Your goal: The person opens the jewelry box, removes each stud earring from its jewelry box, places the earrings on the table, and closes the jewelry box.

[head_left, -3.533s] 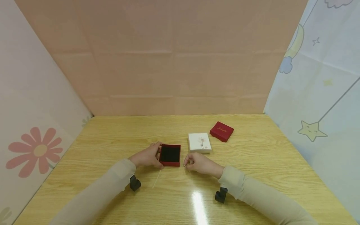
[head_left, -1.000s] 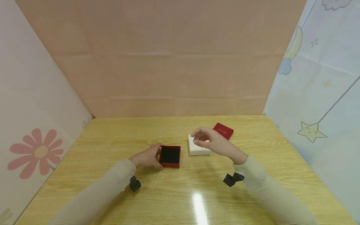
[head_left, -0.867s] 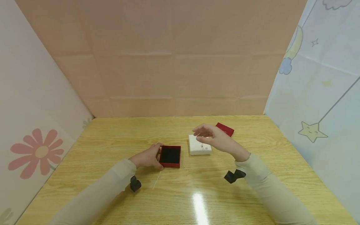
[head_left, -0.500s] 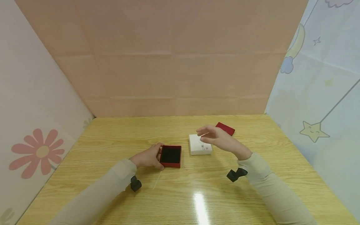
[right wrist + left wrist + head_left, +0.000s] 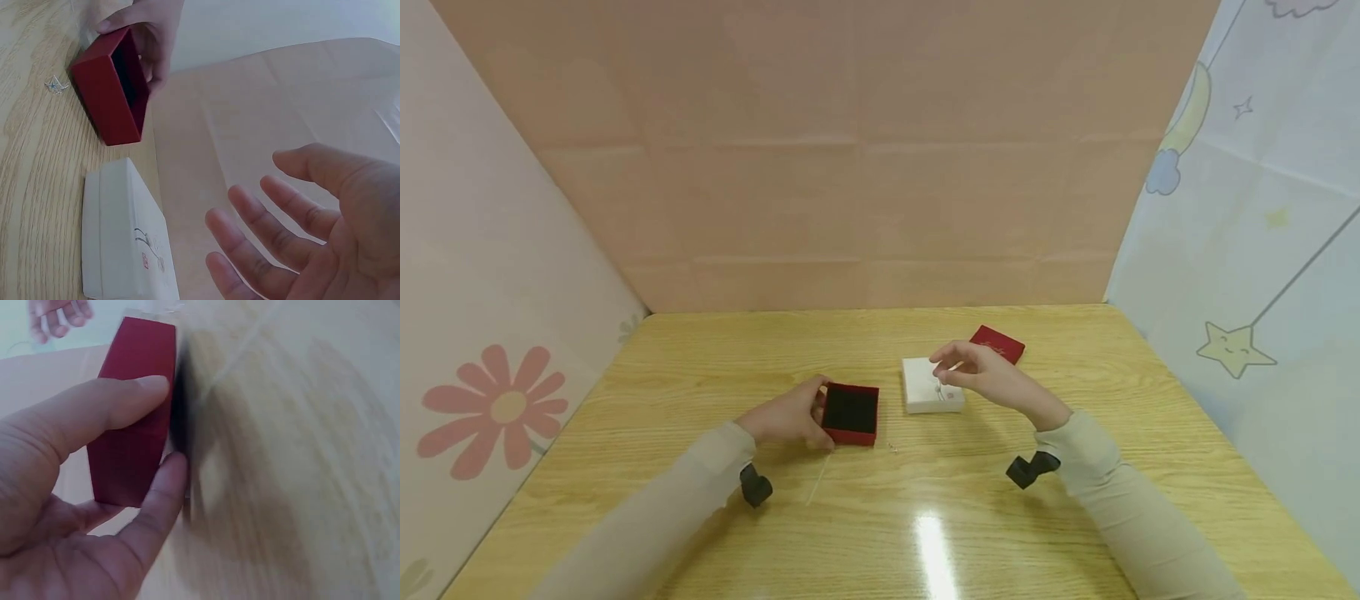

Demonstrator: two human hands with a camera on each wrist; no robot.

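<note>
My left hand grips the left side of an open red jewelry box base lined in black. In the left wrist view the thumb lies along the red wall and other fingers reach round below it. The right wrist view shows the box base tilted over the table. My right hand hovers over a white lidded box, fingers loosely bent and holding nothing. A small silvery piece of jewelry lies on the table just right of the red base.
A red lid with gold lettering lies behind the white box, partly covered by my right hand in the head view. A thin pale line shows on the wooden table below my left hand. Fabric walls stand behind and at both sides.
My right hand has left the small jewelry, risen over the white box, and its fingers have spread and bent again. Just now the left hand shifts the red base slightly left.
</note>
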